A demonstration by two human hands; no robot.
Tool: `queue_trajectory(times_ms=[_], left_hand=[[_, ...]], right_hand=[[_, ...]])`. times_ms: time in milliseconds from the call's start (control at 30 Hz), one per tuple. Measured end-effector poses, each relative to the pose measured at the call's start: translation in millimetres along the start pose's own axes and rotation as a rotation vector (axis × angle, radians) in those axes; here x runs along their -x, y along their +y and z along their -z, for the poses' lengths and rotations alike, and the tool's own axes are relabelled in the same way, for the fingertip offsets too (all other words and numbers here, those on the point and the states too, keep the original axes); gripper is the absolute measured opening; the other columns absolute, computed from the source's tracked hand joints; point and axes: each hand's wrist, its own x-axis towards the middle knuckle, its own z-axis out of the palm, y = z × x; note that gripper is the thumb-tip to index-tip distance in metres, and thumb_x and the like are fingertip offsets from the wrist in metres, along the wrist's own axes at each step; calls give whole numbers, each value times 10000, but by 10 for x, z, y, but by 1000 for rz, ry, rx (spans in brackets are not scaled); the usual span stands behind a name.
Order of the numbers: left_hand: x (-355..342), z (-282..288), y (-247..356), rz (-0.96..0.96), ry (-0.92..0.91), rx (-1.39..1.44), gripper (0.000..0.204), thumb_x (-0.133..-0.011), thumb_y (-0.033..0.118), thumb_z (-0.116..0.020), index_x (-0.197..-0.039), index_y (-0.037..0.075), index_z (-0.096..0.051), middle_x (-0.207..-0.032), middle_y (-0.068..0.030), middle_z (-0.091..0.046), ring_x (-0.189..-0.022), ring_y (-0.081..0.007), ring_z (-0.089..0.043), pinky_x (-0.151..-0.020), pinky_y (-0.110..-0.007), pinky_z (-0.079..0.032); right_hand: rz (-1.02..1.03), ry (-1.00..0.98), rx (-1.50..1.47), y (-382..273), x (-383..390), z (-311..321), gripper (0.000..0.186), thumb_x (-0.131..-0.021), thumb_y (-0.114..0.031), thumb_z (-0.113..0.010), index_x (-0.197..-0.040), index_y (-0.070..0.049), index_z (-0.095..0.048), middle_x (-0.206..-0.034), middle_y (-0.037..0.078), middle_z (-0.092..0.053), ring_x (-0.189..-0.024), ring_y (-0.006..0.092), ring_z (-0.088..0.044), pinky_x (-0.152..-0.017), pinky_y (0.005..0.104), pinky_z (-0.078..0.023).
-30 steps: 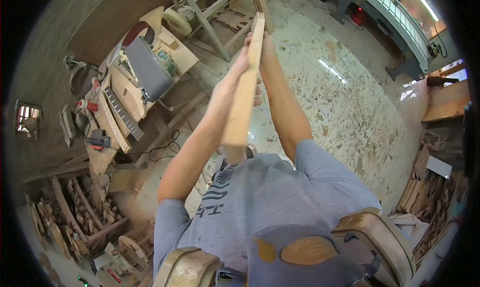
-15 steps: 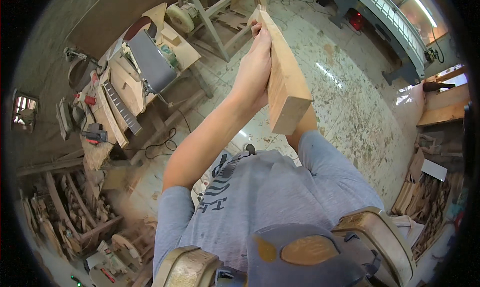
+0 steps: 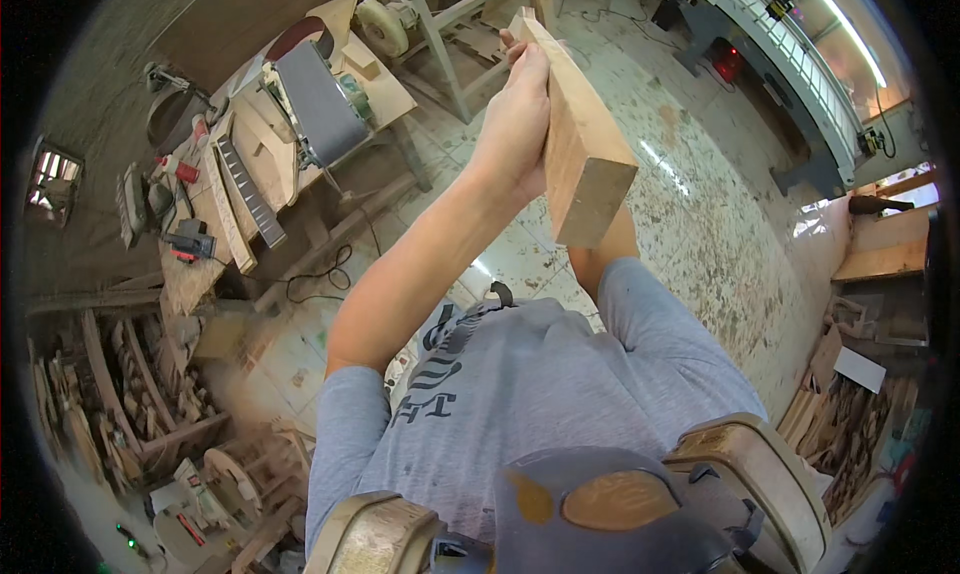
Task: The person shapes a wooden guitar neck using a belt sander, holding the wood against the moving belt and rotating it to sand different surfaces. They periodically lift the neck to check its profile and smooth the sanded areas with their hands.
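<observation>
I hold a long, pale wooden board up in front of me, its long axis pointing away and its near end face toward my chest. My left hand is closed on the board's left side, toward its middle and far part. My right forearm shows below the board's right edge; the hand is hidden behind the board, so I cannot tell how its fingers are placed. My grey T-shirt and a breathing mask hanging at the bottom of the view are below.
A workbench at left carries a belt sander, wood strips and power tools. A wooden-framed machine stands beyond, a long grey machine at back right. Scrap wood piles lie at both sides; cables cross the dusty tiled floor.
The board has swung round, its near end moving right and up and showing more of its broad face and end. My left hand turned with it; my right hand has gone out of sight behind it.
</observation>
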Motion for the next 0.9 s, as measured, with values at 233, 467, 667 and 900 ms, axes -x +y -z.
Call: queue_trajectory(times_ms=[233,467,667,900], left_hand=[[28,85,2,-47,-8,7,487,-1017,547,-549,-1217,118,-663,-869,-2,-660,-710,-104,-659,-616,-261,-538],[221,504,172,71,-70,-228,582,-1037,405,-541,-1543,152,-406,-1178,-45,-596,-947,-111,-609,-769,-304,-534],[285,1737,281,121,-178,-758,681,-936,297,-690,-1510,68,-405,-1201,-98,-646,-1004,-178,-656,-906,-350,-537],[-31,2493,-339,77,-145,-530,579,-928,138,-661,-1463,44,-460,-1335,-110,-628,-1172,-219,-628,-1026,-390,-496]], right_hand=[[16,23,66,83,-122,-98,602,-1032,-571,-334,-1159,-20,-541,-879,166,-642,-633,244,-606,-542,340,-537],[248,152,254,291,-337,-201,657,-1032,-628,-312,-1181,-30,-539,-889,176,-650,-627,247,-604,-541,343,-541],[453,188,534,894,-462,-545,545,-1030,-554,-466,-1124,-25,-558,-861,164,-655,-696,270,-667,-667,390,-594],[167,-137,656,1112,-439,-1181,462,-972,-320,-623,-1237,31,-483,-914,137,-660,-741,233,-678,-697,382,-618]])
